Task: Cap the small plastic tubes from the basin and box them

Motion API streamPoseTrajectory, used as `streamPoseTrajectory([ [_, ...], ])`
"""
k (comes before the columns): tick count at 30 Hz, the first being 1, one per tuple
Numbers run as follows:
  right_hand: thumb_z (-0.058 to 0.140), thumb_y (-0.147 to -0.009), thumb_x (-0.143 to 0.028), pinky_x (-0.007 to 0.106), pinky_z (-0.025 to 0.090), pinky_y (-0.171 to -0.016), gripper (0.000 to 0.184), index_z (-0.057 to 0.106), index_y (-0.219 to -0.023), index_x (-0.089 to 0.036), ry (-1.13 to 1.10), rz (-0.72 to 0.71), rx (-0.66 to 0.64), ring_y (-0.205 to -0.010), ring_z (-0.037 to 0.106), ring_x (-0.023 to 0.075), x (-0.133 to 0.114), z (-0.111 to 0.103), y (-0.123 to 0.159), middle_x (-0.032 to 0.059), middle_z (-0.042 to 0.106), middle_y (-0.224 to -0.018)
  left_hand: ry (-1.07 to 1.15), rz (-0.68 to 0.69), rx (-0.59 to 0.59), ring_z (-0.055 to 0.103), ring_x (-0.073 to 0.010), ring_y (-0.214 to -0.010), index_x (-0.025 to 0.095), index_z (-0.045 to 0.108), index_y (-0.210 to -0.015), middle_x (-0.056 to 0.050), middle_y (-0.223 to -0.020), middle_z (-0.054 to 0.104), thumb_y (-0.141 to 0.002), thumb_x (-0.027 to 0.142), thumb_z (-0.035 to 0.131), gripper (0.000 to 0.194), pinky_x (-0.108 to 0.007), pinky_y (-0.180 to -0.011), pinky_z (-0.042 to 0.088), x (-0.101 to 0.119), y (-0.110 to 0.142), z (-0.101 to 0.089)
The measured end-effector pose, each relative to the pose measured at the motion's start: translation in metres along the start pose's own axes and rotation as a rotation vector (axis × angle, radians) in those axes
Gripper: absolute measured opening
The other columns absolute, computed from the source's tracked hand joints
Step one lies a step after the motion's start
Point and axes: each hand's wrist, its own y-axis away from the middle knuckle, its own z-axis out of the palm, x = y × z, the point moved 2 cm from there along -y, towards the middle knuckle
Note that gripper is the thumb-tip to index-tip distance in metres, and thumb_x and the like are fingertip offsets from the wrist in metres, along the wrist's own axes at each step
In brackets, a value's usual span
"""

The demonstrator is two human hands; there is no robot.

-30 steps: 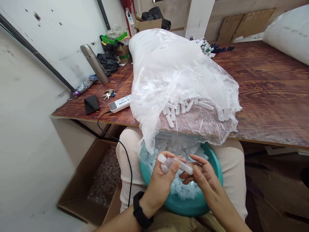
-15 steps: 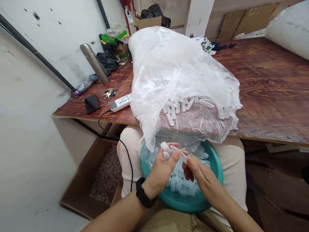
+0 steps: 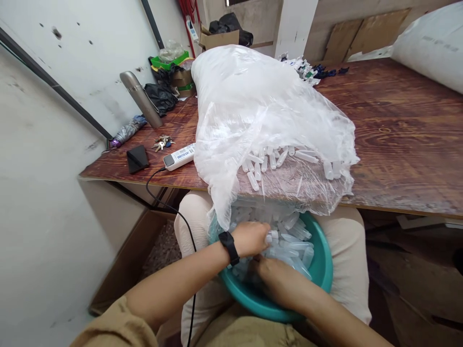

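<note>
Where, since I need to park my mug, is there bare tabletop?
The table is bare between plastic bag, dark pieces and white sack. Crowded: its left end, with flask and keys; basin, with tubes, left hand and right hand.

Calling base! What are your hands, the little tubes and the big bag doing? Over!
Left hand at the translucent tubes in the teal basin, grip unclear. Right hand down among them, grip hidden. Plastic bag drapes over the basin's far rim.
</note>
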Motion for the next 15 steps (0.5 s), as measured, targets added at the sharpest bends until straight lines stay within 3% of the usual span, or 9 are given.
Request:
streamPoseTrajectory([
  [5,0.05,-0.084,-0.005,0.034,0.053,-0.08,0.036,0.072,-0.11,-0.016,-0.075,-0.023,0.001,-0.096,0.073,0.0287,0.007,-0.003,0.01,0.0147,0.075,-0.108,-0.114,0.012,-0.06,0.069,-0.0375,-0.095,0.018,0.065,-0.073,-0.013,-0.087,0.074,-0.072,0.02,0.077,0.012,-0.043,-0.085,0.049,0.0,-0.004,0.006],
  [8,0.048,-0.089,-0.008,0.035,0.052,-0.09,0.04,0.065,-0.123,-0.021,-0.136,-0.023,0.059,-0.107,0.069,0.0261,0.016,-0.004,0.018,0.0118,0.071,-0.12,-0.088,0.019,-0.003,0.068,-0.0337,-0.099,0.018,0.065,-0.082,-0.013,-0.1,0.072,-0.078,0.03,0.075,0.016,-0.039,-0.084,0.048,0.003,0.003,-0.008],
  [11,0.048,-0.094,-0.015,0.037,0.051,-0.094,0.035,0.063,-0.125,-0.023,-0.255,-0.051,0.211,-0.109,0.066,0.0242,0.028,-0.01,0.025,0.0104,0.068,-0.118,-0.015,0.004,0.057,0.067,-0.0259,-0.091,0.019,0.062,-0.085,-0.008,-0.095,0.071,-0.083,0.046,0.071,0.029,-0.031,-0.075,0.048,0.005,0.018,-0.024],
  [13,0.051,-0.096,-0.024,0.034,0.054,-0.084,0.025,0.069,-0.113,-0.024,-0.374,-0.054,0.361,-0.096,0.067,0.0222,0.037,-0.017,0.031,0.0085,0.067,-0.106,0.191,-0.028,0.068,0.064,-0.0181,-0.073,0.019,0.061,-0.089,-0.003,-0.086,0.07,-0.084,0.053,0.068,0.036,-0.026,-0.064,0.046,0.005,0.03,-0.03],
  [15,0.058,-0.094,-0.034,0.031,0.056,-0.074,0.02,0.073,-0.102,-0.025,-0.5,-0.019,0.491,-0.088,0.067,0.0206,0.043,-0.025,0.038,0.0073,0.064,-0.1,0.577,-0.059,0.048,0.055,-0.0111,-0.057,0.018,0.061,-0.097,-0.002,-0.086,0.07,-0.081,0.055,0.071,0.041,-0.024,-0.054,0.043,0.007,0.043,-0.031],
])
